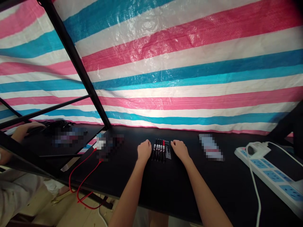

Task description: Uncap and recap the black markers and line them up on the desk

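Observation:
A row of black markers [157, 150] lies side by side on the black table [165, 186], pointing away from me. One of them has a red cap [163, 143]. Against the row's right end are several thin grey sticks [168, 149], too small to name. My left hand [144, 150] rests on the table just left of the row, its fingers curled into a loose fist. On the other side, a small gap from the thin sticks, my right hand [180, 149] also rests with curled fingers. Nothing shows in either hand.
A blurred pale packet [210, 147] lies to the right, with a white power strip [270, 173] and its cable beyond. At left are blurred items with red cables [80, 176], a black metal frame [82, 75] and another person's hand [28, 129]. Striped sheeting [177, 78] hangs behind.

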Motion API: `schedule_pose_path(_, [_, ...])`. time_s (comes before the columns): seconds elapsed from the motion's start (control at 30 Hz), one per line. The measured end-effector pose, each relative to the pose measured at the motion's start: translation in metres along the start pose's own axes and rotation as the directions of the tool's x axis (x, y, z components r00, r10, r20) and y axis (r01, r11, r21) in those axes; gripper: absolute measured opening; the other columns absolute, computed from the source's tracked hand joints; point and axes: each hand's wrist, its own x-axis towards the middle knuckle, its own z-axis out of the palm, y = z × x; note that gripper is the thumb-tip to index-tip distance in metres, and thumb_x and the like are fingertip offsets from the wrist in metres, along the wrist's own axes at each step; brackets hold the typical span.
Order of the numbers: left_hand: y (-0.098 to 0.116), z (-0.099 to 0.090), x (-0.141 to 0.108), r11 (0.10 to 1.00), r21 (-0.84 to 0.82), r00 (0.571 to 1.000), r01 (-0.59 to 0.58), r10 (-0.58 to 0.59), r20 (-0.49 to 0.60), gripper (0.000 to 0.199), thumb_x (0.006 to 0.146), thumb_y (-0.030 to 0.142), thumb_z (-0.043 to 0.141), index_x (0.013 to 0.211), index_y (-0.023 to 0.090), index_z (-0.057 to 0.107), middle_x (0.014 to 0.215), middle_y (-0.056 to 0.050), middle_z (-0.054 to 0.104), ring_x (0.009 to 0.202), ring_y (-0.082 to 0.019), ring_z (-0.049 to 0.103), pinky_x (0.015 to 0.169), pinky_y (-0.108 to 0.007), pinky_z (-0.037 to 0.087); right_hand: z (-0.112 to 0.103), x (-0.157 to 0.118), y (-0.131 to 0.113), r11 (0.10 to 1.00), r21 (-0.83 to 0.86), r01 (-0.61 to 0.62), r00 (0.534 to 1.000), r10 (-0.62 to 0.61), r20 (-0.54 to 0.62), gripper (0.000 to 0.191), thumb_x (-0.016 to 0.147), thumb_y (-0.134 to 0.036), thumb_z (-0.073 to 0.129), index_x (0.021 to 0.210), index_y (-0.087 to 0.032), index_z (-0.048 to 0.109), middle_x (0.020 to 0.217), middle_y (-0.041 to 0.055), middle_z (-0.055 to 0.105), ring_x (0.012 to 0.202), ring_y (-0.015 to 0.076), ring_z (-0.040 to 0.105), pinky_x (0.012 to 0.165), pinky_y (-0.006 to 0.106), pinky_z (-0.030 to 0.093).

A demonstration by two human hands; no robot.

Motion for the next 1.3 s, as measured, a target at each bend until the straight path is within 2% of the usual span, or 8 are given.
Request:
schedule_pose_path(0.13, [0.0, 0.0, 0.0, 1.0, -0.007, 1.0, -0.014, 0.014, -0.003, 0.025, 0.088, 0.029, 0.03, 0.082, 0.018, 0.052, 0.08, -0.005, 0.061, 0.078, -0.017, 0.056, 0.064, -0.026, 0.032, -0.001, -0.001, -0.002, 0.999, -0.042, 0.007, 1.0, -0.006, 0.025, 0.033, 0.086, -0.033, 0.036, 0.065, -0.017, 0.056, 0.067, 0.0068, 0.057, 0.06, 0.0153, 0.051, 0.05, 0.024, 0.023])
schedule_pose_path(0.37, [0.002, 0.003, -0.003, 0.996, -0.048, 0.996, -0.08, 0.078, -0.038, 0.03, 0.08, 0.049, 0.041, 0.079, 0.02, 0.051, 0.082, -0.002, 0.057, 0.08, -0.018, 0.053, 0.064, -0.026, 0.033, 0.0, -0.001, -0.005, 0.996, -0.069, -0.06, 0.997, 0.062, 0.035, 0.028, 0.081, -0.041, 0.044, 0.068, -0.019, 0.056, 0.069, 0.0035, 0.057, 0.063, 0.0151, 0.052, 0.052, 0.023, 0.026])
schedule_pose_path(0.57, [0.002, 0.003, -0.002, 0.993, -0.061, 0.995, -0.098, 0.097, -0.018, 0.016, 0.074, 0.036, 0.051, 0.08, 0.021, 0.049, 0.085, -0.001, 0.055, 0.082, -0.017, 0.052, 0.063, -0.025, 0.033, 0.001, -0.001, -0.005, 0.996, -0.065, -0.068, 0.997, 0.07, 0.022, 0.023, 0.076, -0.041, 0.05, 0.069, -0.02, 0.055, 0.069, 0.0033, 0.057, 0.064, 0.016, 0.053, 0.051, 0.023, 0.027])
schedule_pose_path(0.87, [0.002, 0.003, -0.002, 0.994, -0.029, 0.994, -0.105, 0.104, -0.019, 0.015, 0.081, 0.034, 0.045, 0.085, 0.02, 0.047, 0.086, -0.002, 0.055, 0.082, -0.017, 0.052, 0.064, -0.025, 0.035, -0.003, -0.004, -0.013, 0.989, -0.106, -0.102, 0.993, 0.108, 0.056, 0.015, 0.071, -0.035, 0.051, 0.07, -0.02, 0.054, 0.072, 0.004, 0.059, 0.07, 0.0197, 0.057, 0.053, 0.024, 0.032])
schedule_pose_path(1.03, [0.001, 0.005, -0.002, 0.993, 0.002, 0.993, -0.115, 0.115, -0.031, 0.017, 0.086, 0.034, 0.038, 0.09, 0.02, 0.047, 0.089, -0.004, 0.055, 0.082, -0.017, 0.052, 0.063, -0.026, 0.036, -0.002, -0.007, -0.016, 0.968, -0.211, -0.138, 0.99, 0.137, -0.019, 0.013, 0.075, -0.026, 0.046, 0.079, -0.016, 0.054, 0.075, 0.0084, 0.06, 0.072, 0.0215, 0.06, 0.057, 0.026, 0.037])
schedule_pose_path(1.2, [0.002, 0.007, -0.003, 0.994, 0.056, 0.993, -0.096, 0.1, -0.069, 0.024, 0.09, 0.032, 0.03, 0.088, 0.018, 0.05, 0.087, -0.006, 0.055, 0.082, -0.018, 0.052, 0.065, -0.028, 0.036, -0.002, -0.008, -0.012, 0.94, -0.294, -0.172, 0.984, 0.149, -0.097, 0.016, 0.078, -0.023, 0.043, 0.083, -0.012, 0.052, 0.075, 0.0115, 0.061, 0.072, 0.023, 0.061, 0.056, 0.027, 0.04])
schedule_pose_path(1.3, [0.002, 0.008, -0.002, 0.992, 0.071, 0.987, -0.106, 0.113, -0.112, 0.024, 0.089, 0.032, 0.032, 0.086, 0.017, 0.051, 0.087, -0.006, 0.054, 0.082, -0.019, 0.051, 0.066, -0.029, 0.035, -0.002, -0.007, -0.01, 0.932, -0.316, -0.179, 0.982, 0.152, -0.109, 0.015, 0.079, -0.021, 0.042, 0.085, -0.01, 0.052, 0.074, 0.0117, 0.06, 0.071, 0.0233, 0.062, 0.055, 0.027, 0.041])
